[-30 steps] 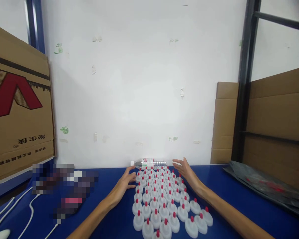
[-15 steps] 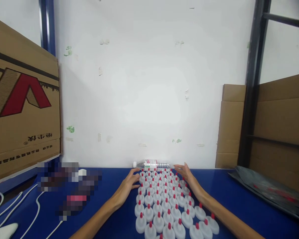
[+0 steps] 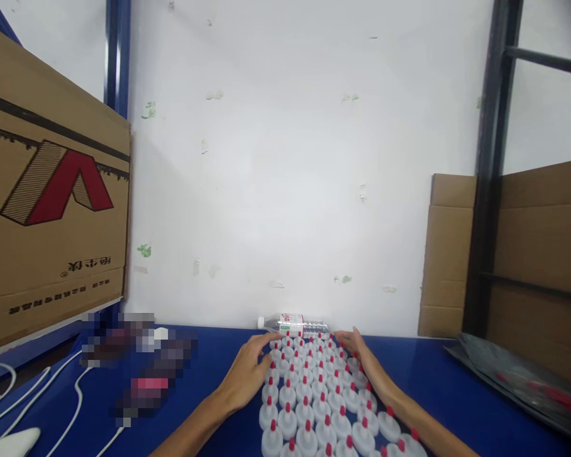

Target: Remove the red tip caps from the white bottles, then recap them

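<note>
Dozens of white caps with red tips (image 3: 314, 397) stand upright in close rows on the blue table (image 3: 457, 393), the block running from the bottom edge of the head view back toward the white wall (image 3: 290, 178).

Head view, items as I log them:

1. Left hand (image 3: 247, 374): palm down, fingers spread and flat, pressed against the left edge of the cap block near its far end. Grip apart; it clasps nothing.
2. Right hand (image 3: 361, 355): laid along the right edge of the block, fingers stretched toward the far corner, forearm lying beside the nearer caps. Grip apart, nothing clasped. Whether the fingertips actually touch the caps I cannot tell at this size.
3. Clear water bottle (image 3: 292, 324): on its side at the foot of the wall, just behind the last row of caps, white lid pointing left.
4. Printed cardboard box (image 3: 52, 203): at far left, red and striped mark, text upside down.
5. White cables (image 3: 71, 400): looping over the table at lower left, beside a blurred patch I cannot read.
6. Plain cardboard sheets (image 3: 450, 254): standing against the wall at right, next to a dark metal upright (image 3: 488, 178).
7. Dark plastic bags (image 3: 518, 374): lying flat at the table's right edge, well apart from the caps.
</note>
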{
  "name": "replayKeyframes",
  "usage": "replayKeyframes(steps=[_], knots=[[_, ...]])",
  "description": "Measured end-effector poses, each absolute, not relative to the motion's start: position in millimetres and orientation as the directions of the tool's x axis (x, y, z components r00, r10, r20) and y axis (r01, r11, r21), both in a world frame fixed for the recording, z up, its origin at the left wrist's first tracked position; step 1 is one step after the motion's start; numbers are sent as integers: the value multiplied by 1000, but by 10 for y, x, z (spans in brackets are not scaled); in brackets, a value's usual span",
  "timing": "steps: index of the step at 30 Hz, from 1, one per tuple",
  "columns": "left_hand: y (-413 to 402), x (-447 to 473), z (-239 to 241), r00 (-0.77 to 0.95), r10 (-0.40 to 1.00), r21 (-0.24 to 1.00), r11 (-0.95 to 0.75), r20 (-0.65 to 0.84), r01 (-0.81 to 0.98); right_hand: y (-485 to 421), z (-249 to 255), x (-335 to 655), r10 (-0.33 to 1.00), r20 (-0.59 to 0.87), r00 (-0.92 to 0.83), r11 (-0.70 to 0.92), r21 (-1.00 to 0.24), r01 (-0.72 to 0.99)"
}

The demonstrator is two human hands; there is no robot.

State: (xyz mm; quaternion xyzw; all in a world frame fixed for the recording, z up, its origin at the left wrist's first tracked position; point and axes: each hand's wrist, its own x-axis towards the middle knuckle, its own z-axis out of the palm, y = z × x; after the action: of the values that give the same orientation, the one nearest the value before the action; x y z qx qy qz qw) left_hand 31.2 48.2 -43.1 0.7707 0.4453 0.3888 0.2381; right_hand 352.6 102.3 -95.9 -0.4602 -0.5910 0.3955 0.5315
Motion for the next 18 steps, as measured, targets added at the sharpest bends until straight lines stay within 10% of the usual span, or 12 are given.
replayKeyframes(steps=[18], knots=[[646, 111, -460, 295, 864, 607, -497, 407, 620, 1039, -949, 3535, 960, 272, -66, 280, -934, 224]])
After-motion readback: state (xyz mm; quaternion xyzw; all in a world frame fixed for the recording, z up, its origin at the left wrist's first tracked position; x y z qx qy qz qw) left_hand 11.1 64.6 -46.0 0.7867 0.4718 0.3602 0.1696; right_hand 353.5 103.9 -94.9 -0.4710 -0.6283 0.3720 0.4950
